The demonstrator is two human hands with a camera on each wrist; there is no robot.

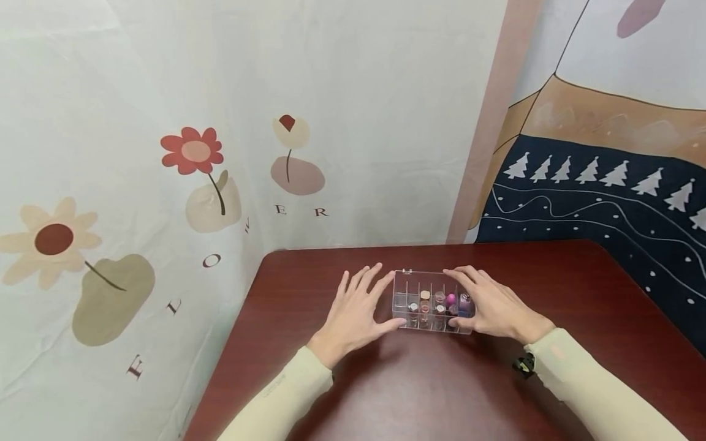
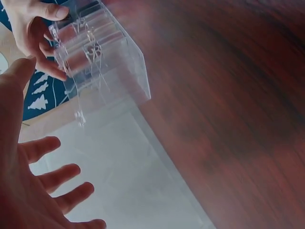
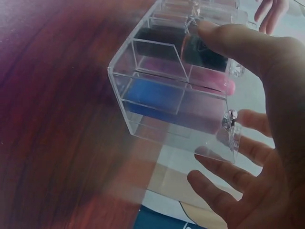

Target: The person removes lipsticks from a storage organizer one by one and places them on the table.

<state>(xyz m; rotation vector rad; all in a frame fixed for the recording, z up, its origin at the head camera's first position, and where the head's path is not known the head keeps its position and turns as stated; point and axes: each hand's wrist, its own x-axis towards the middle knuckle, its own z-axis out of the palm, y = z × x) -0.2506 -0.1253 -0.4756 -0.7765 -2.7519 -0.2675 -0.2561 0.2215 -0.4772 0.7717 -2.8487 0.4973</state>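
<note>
A clear plastic compartment box [image 1: 408, 300] stands between the two hands and holds several small bottles and cosmetic-like items. My right hand [image 1: 493, 304] holds its right end, thumb along the near edge and fingers along the far edge. In the right wrist view, the thumb lies by a dark bottle [image 3: 202, 51]; a pink item [image 3: 212, 81] and a blue-and-lilac block [image 3: 176, 105] sit in neighbouring compartments. At the left end, my left hand [image 1: 355, 312] spreads its fingers around the corners. The left wrist view shows those fingers straight, with a gap between them and the box.
The reddish-brown table [image 1: 430, 386] lies under the box and both forearms. Behind it hangs a pale cloth [image 1: 375, 122] printed with flowers and letters. A dark blue cloth [image 1: 595, 202] with white trees hangs at the right. A dark band [image 1: 524, 365] shows at the right wrist.
</note>
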